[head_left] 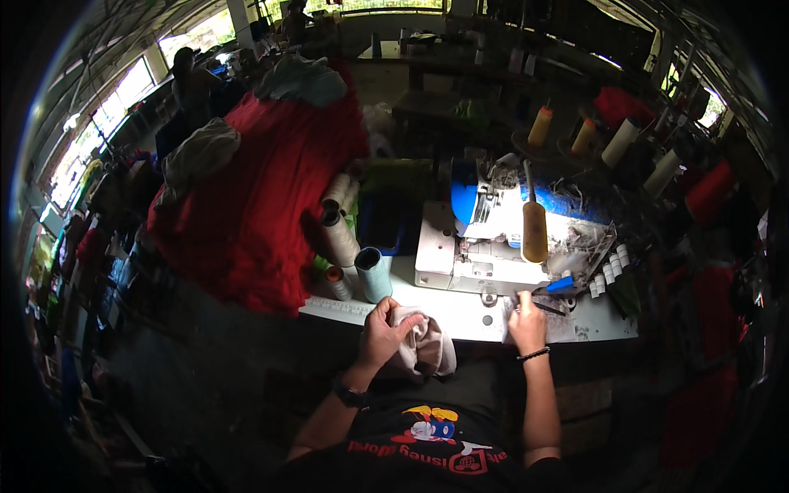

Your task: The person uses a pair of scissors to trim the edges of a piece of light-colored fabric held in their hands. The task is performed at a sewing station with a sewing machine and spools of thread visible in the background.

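Note:
Bunched pale pinkish-beige cloth (429, 345) hangs at the front edge of the white table (448, 311), with my left hand (383, 335) closed on its upper left side. Just in front of a white and blue sewing machine (460, 267), my right hand (527, 324) is over the tabletop with its fingers bent together. A thin dark strip (549, 309) lies beside those fingers; whether they grip it or something smaller, I cannot make out. A light blue thread cone (374, 275) stands just beyond my left hand.
White thread cones (339, 234) stand left of the machine, beside a big heap of red cloth (255, 189). A yellowish-brown, long-necked object (534, 232) is over the machine. Small white spools (608, 269) line its right side. Orange-yellow cones (540, 127) stand behind.

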`<act>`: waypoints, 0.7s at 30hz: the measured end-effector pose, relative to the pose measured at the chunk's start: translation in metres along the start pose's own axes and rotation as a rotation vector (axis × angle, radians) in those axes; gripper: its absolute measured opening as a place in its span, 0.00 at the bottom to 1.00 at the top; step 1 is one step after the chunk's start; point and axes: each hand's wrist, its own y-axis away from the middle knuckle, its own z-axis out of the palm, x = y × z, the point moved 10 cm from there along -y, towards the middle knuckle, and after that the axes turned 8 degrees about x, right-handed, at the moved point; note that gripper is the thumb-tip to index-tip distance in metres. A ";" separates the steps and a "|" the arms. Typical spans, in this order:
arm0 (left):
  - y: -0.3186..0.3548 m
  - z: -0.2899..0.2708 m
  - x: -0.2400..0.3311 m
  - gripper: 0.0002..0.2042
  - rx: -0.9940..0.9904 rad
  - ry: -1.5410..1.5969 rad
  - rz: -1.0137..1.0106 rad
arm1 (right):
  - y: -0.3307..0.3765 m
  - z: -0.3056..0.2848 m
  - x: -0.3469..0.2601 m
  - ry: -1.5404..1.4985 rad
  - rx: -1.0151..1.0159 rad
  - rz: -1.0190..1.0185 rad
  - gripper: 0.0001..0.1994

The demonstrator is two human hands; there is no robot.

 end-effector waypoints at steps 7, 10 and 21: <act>-0.003 0.016 -0.022 0.07 -0.015 0.253 -0.127 | 0.038 0.067 -0.070 -1.276 -0.568 0.473 0.13; -0.005 0.017 -0.012 0.06 0.014 0.433 -0.182 | 0.041 0.075 -0.125 -1.304 -0.749 0.444 0.12; -0.003 0.017 -0.002 0.14 0.078 0.361 -0.110 | 0.018 0.026 -0.115 -0.746 -0.210 0.212 0.15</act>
